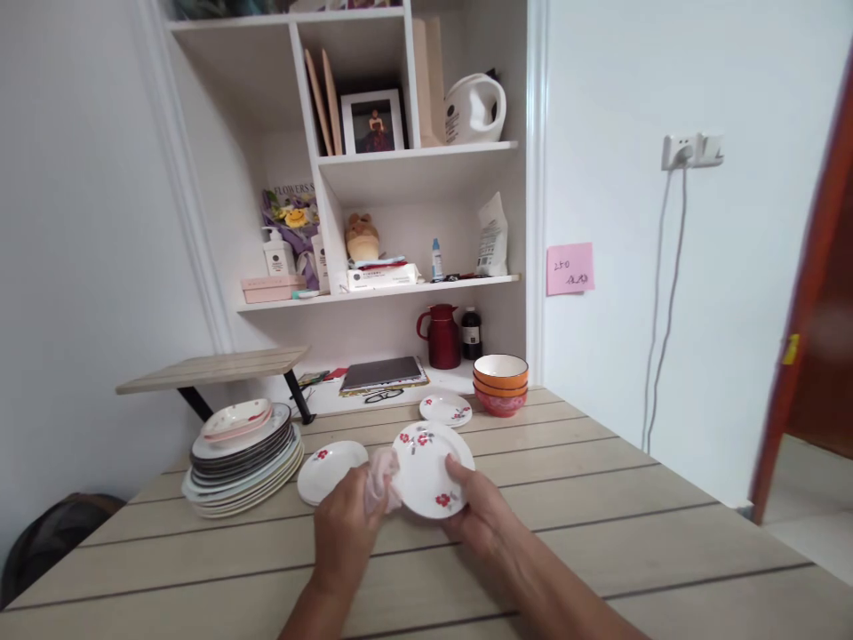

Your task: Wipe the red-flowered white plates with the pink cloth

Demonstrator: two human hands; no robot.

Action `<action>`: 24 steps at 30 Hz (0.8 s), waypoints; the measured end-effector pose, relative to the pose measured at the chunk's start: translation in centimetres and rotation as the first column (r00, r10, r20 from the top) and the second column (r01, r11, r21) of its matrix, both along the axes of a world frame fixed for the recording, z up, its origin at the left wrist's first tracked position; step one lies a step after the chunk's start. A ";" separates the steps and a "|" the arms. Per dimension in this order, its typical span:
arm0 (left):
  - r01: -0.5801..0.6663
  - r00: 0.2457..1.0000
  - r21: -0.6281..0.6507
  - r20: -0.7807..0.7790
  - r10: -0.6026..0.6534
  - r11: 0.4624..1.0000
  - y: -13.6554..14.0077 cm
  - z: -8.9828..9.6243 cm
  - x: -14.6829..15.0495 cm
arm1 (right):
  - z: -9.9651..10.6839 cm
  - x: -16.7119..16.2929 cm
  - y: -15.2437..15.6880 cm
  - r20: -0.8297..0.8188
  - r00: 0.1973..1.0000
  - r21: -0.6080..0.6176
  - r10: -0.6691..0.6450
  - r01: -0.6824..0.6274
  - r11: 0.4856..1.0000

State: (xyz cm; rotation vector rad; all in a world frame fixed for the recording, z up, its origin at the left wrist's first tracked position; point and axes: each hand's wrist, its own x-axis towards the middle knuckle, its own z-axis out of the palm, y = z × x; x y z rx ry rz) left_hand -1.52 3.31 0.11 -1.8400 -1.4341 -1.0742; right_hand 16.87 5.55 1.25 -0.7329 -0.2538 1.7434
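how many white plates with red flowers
3: one plate in the right hand, another plate beyond the left hand, third plate beside orange and red bowls; stacks may hide more.

Pink note (569, 269) on the wall (613, 373): handwritten, read "250"; lower line of characters was not legible. Purple bundle (297, 233): bore "FLOWERS S" in capitals along its top, the remainder out of sight. Pump bottle (278, 256), white carton (382, 276), white pouch (492, 240), dark bottle (471, 334), white jug (474, 108): carried print too small to read.
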 end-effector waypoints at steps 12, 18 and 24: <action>0.161 0.981 -0.258 -0.068 -0.184 0.953 -0.1 0.0 2.3 | 0.9 -1.2 -2.2 0.110 0.985 0.025 0.130 -0.134 0.991; 0.348 0.931 -0.358 0.024 -0.364 0.866 -0.9 -0.6 1.8 | 0.8 -1.1 -2.0 0.149 0.980 -0.001 0.128 -0.130 0.992; 0.431 0.898 -0.292 0.045 -0.438 0.854 -0.5 0.1 1.3 | 0.6 -0.9 -1.8 0.129 0.978 0.024 0.163 -0.168 0.986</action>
